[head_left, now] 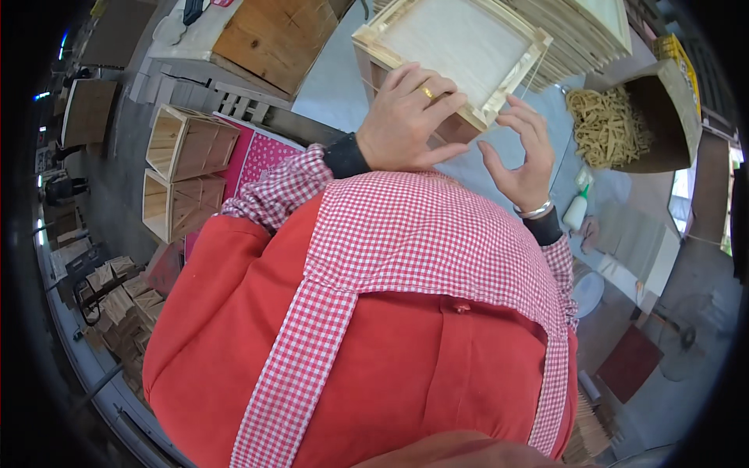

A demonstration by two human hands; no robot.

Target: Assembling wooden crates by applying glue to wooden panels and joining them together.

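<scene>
Two hands at one wooden box point(452, 47), which sits near the far edge of the grey worktable point(328, 86), tipped so its pale panel faces up.

Left hand point(409, 121): laid flat over the near corner of the box frame, fingers together and pressed on the rim, a ring on one finger. It braces the box rather than grips it.

Right hand point(524, 152): just beside the box's right corner, fingers apart and curled, thumb and forefinger nearly meeting. Whether something thin is pinched between them cannot be told; a fine strand seems to run along the right side of the frame. A bangle sits on the wrist.

Surroundings: an open cardboard carton point(671, 117) of pale yellow strands point(608, 125) at the table's right edge; a small white squeeze bottle point(577, 207) with a green tip near the right wrist; a stack of flat wooden frames point(577, 31) behind the box. Two open wooden boxes point(183, 168) lie on their sides by the table's left edge, with bundles of small wood pieces point(117, 300) lower left.

Progress, judged: the box body looks assembled, panel seated and frame square. Work at the right corner appears unfinished, since the right hand hovers there without a firm grip. The two boxes at left look like the same kind, set aside.
</scene>
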